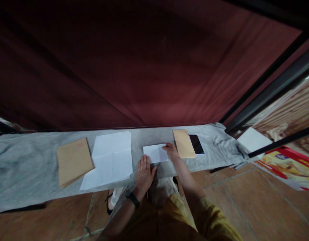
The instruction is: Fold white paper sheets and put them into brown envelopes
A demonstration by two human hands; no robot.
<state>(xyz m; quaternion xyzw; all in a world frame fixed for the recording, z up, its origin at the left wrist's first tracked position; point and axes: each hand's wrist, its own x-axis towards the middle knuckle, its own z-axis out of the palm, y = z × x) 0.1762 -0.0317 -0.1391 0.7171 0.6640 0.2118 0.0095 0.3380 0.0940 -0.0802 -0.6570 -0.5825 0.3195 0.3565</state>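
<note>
A folded white sheet of paper (156, 153) lies on the grey cloth right in front of me. My left hand (144, 172), with a dark watch on its wrist, rests flat with its fingertips on the paper's lower left part. At the paper's right end, my right hand (171, 151) grips the edge with its fingers curled; the thumb is partly hidden. To the left is a stack of larger white sheets (111, 157), showing a faint crease. A single tan envelope (184, 144) lies just right of my right hand.
Several brown envelopes (74, 160) are stacked at the left, overlapping the white sheets. A dark phone (196, 144) lies beside the tan envelope. The cloth-covered bench (26, 164) is narrow, with a dark red curtain (134, 73) behind it. A printed carton (290, 167) is at the right.
</note>
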